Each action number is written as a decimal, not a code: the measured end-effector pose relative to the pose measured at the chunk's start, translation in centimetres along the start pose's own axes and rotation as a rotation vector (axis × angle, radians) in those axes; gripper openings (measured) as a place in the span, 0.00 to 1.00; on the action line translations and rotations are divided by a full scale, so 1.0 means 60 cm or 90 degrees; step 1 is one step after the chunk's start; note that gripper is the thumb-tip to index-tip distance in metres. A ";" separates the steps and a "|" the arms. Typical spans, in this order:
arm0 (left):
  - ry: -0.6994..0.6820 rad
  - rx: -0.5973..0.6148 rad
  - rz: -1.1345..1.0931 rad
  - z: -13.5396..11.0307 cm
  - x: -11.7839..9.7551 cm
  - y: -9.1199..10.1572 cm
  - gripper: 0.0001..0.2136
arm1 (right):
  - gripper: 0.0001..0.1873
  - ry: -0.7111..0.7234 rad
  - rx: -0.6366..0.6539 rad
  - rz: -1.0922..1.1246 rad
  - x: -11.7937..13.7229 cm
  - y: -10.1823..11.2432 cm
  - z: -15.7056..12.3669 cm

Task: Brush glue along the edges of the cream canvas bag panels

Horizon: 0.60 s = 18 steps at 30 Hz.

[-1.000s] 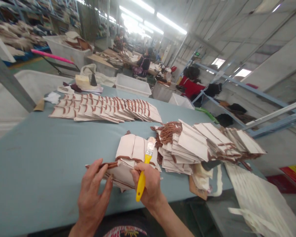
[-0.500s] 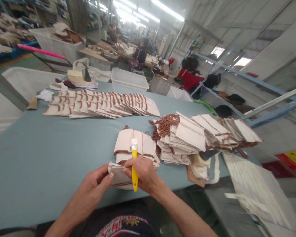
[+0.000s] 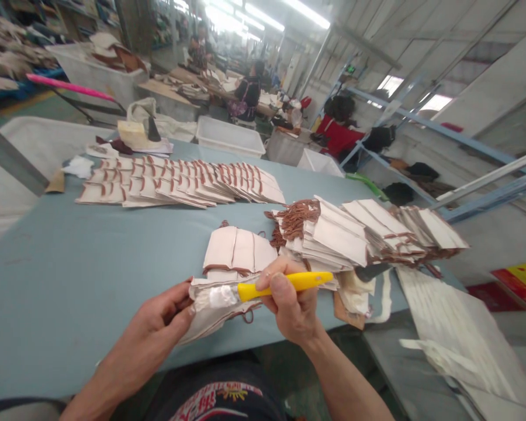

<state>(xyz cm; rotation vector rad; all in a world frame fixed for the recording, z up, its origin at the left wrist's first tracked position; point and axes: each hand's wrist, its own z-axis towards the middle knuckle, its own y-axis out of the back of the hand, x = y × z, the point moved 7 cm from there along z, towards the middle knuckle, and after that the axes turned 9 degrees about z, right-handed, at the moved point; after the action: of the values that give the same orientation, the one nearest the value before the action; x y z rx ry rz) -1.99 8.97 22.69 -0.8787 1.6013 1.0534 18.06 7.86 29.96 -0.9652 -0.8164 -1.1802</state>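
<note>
My right hand (image 3: 289, 304) grips a yellow-handled brush (image 3: 284, 285) held sideways, its white bristles lying on a cream fabric piece (image 3: 214, 310) with brown trim. My left hand (image 3: 162, 324) pinches the left edge of that piece and lifts it off the near edge of the blue-grey table (image 3: 92, 269). Just behind lies a small stack of similar cream pieces (image 3: 236, 251).
A fanned row of cream pieces (image 3: 179, 184) lies across the far side of the table. A big heap of the same pieces (image 3: 359, 240) sits to the right. White bins (image 3: 230, 137) and seated people (image 3: 245, 99) are further back. White strips (image 3: 456, 345) hang at the right.
The brush has swung from pointing away from me to lying sideways, bristles to the left on the piece. My left hand has lifted the piece's edge slightly.
</note>
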 end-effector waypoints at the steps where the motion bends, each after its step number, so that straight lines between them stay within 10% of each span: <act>1: 0.000 -0.008 -0.006 0.001 0.002 0.000 0.19 | 0.24 0.017 0.019 -0.025 -0.007 -0.006 0.002; 10: 0.127 0.008 -0.239 -0.007 0.042 -0.014 0.27 | 0.23 0.137 -0.017 -0.196 -0.014 -0.003 0.004; 18: 0.175 0.022 -0.311 -0.017 0.069 -0.013 0.26 | 0.18 0.299 0.113 -0.284 0.038 -0.039 0.012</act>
<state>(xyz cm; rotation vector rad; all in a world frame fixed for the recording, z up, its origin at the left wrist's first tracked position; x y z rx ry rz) -2.65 7.50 18.64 -1.3517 1.5062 0.5752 16.19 7.46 32.72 -0.3362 -0.7532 -1.6077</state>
